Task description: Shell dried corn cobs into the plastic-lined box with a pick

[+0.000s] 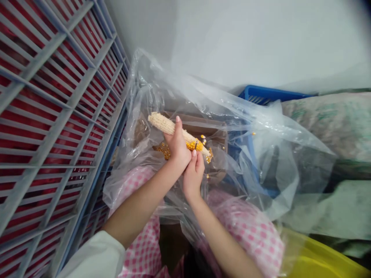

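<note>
My left hand (177,148) is closed around the middle of a corn cob (165,124), with the thumb pressed over the top of it. My right hand (193,175) sits just below, partly curled, its thumb pushing against the cob's lower end, where a patch of orange-yellow kernels (193,145) remains. Most of the cob is already bare and pale, and its tip points down to the right. I hold it above the mouth of a clear plastic bag (232,116), which is gathered loosely around my forearms. Loose kernels (165,151) lie in a small heap inside the bag, just beneath the cob, and a few more are scattered near its tip. Brown cardboard (197,123) shows through the plastic behind them. A white sleeve (92,256) covers my left arm near the bottom of the view, and pink checked fabric (249,231) spreads below both arms. To the left, a grey slatted rack (43,116) stands with red behind its bars. Past the bag on the right are the rim of a blue crate (269,94) and a pale green patterned sack (327,123). A yellow tub (319,262) sits in the lower right corner, and a white wall (261,38) rises behind everything.
</note>
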{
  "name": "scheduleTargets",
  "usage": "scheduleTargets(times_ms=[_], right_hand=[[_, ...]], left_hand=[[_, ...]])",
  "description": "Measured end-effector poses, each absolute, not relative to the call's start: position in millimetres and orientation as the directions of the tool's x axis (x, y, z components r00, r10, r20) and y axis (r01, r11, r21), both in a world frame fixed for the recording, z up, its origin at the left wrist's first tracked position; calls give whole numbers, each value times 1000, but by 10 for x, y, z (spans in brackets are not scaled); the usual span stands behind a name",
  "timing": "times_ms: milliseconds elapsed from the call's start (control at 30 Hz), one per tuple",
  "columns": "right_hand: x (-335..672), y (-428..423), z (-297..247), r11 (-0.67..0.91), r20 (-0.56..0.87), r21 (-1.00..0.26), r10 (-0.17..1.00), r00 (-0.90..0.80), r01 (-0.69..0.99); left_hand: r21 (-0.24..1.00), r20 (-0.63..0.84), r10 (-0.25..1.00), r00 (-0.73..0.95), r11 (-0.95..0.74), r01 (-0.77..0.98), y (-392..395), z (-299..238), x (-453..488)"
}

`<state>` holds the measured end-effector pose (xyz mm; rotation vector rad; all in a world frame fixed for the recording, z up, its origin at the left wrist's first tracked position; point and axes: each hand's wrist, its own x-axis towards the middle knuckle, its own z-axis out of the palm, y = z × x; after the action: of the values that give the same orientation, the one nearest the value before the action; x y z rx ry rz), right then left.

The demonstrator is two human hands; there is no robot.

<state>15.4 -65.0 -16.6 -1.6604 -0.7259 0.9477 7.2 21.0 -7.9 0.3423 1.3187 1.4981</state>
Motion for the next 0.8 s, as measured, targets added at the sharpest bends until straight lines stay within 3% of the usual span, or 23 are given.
scheduleTargets(times_ms=[67, 133, 200, 267, 333, 400, 533, 700, 800], right_hand=[[169, -630, -153, -301, -402, -908, 823, 402, -292], [280, -618, -76, -371, -485, -847, 832, 269, -381], [439, -616, 30, -390, -427, -899, 883, 196, -201], [581, -623, 129, -290, -260, -939, 951, 168, 187], [666, -636, 201, -188, -130, -831, 981, 147, 524], [692, -648, 239, -158, -89, -696, 987, 134, 700], [677, -656, 252, -135, -104, -535, 990, 94, 834], [679, -655, 217, -83, -94, -317, 994, 55, 945], [620, -643, 126, -146, -114, -350, 987, 113, 925]], left_hand=[[809, -475, 768, -431, 187, -558, 244, -85, 21], [810, -444, 778, -443, 137, -570, 277, -52, -49], [807, -414, 797, -440, 98, -582, 303, 9, -120], [762, -460, 800, -386, 132, -634, 317, 76, -176], [721, -469, 828, -306, 159, -674, 319, 129, -207], [745, -399, 871, -285, 128, -654, 313, 157, -211], [848, -232, 906, -353, 10, -531, 271, 147, -159], [895, -178, 923, -341, 8, -446, 179, 69, -46], [910, -164, 919, -359, 1, -414, 158, 43, 1]])
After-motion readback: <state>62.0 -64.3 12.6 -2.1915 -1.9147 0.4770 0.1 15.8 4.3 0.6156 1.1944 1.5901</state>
